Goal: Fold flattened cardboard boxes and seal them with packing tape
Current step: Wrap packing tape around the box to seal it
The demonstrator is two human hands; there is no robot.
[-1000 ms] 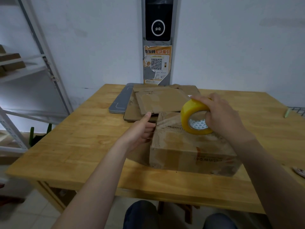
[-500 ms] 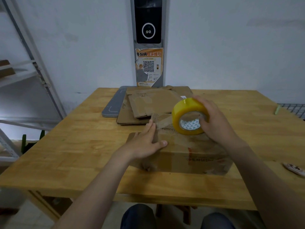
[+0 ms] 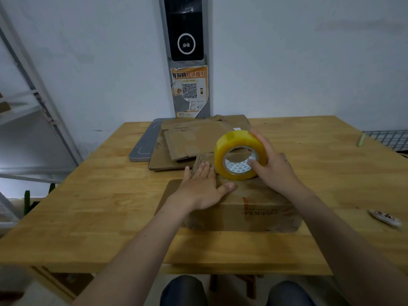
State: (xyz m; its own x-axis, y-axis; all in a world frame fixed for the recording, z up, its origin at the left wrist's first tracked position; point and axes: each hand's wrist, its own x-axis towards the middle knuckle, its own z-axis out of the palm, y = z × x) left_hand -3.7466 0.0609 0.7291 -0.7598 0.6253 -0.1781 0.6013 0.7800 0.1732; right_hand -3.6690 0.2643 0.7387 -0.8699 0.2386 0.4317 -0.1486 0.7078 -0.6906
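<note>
On table (image 3: 88, 206), head view:
- Box (image 3: 254, 208) front-centre, long axis left-right across us.
- Our left hand (image 3: 201, 188) lies flat on box top near left end, fingers straight, holding nothing.
- Our right hand (image 3: 276, 171) grips roll (image 3: 236, 140), one digit hooked in core, others wrapped over rim.
- Roll on edge over box top, just right of left hand.
- We judge next pull runs rightward along long axis, away from left hand; right hand nearer.
- We cannot make out free tape end.
- Flat stack (image 3: 189, 142) behind box.
</note>
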